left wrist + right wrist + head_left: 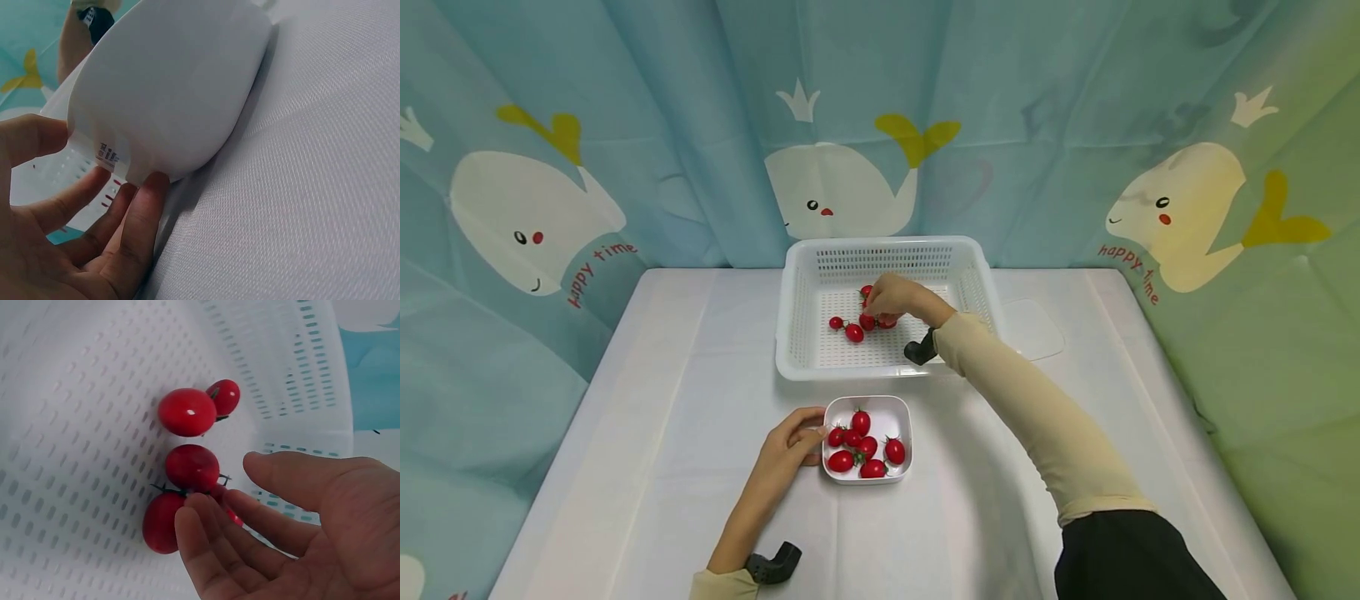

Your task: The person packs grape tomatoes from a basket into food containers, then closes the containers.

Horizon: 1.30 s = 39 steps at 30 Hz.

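My left hand (788,446) grips the near side of a small white square bowl (169,87), with the thumb at its rim and the other fingertips along its outer wall. Several red cherry tomatoes (840,461) with green stems lie in that bowl. Over the white perforated basket (805,354) reaches my right hand (898,298), its thumb held apart from its loosely bent fingers. Those fingertips (187,519) come right against a cherry tomato (161,525) in a cluster on the basket floor. Two more tomatoes (186,412) lie beside the cluster; part of it is hidden behind the fingers.
A white cloth covers the table (700,375). A clear flat lid (1033,329) lies right of the basket. Behind the table hangs a blue curtain (700,125) with whale prints, close to the basket's back wall. Black wrist cameras (772,564) sit on both wrists.
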Motion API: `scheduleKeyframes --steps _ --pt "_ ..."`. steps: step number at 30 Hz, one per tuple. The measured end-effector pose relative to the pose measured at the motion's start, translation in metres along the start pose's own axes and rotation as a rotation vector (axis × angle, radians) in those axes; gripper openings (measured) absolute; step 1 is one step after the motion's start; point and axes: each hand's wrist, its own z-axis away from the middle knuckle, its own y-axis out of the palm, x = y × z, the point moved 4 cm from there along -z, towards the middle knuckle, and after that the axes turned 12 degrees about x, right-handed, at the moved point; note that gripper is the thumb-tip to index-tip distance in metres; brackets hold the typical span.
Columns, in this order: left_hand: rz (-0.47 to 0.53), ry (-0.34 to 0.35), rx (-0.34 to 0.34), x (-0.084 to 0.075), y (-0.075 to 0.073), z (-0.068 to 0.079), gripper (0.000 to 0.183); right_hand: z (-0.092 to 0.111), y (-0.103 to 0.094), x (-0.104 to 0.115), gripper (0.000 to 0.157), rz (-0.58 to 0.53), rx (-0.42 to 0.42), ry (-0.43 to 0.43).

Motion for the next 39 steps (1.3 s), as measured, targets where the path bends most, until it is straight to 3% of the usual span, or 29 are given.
scheduleKeyframes --steps 7,19,39 --pt "0.003 0.001 0.001 0.0 0.0 -0.001 0.038 -0.011 0.002 0.0 0.029 0.204 -0.026 0.052" --pt "0.0 0.003 0.002 0.002 0.0 -0.001 0.038 -0.011 0.004 -0.003 0.035 0.327 -0.022 0.033" --pt "-0.003 0.005 0.003 0.002 -0.001 0.0 0.04 -0.014 0.002 0.003 0.032 0.328 0.016 -0.03"
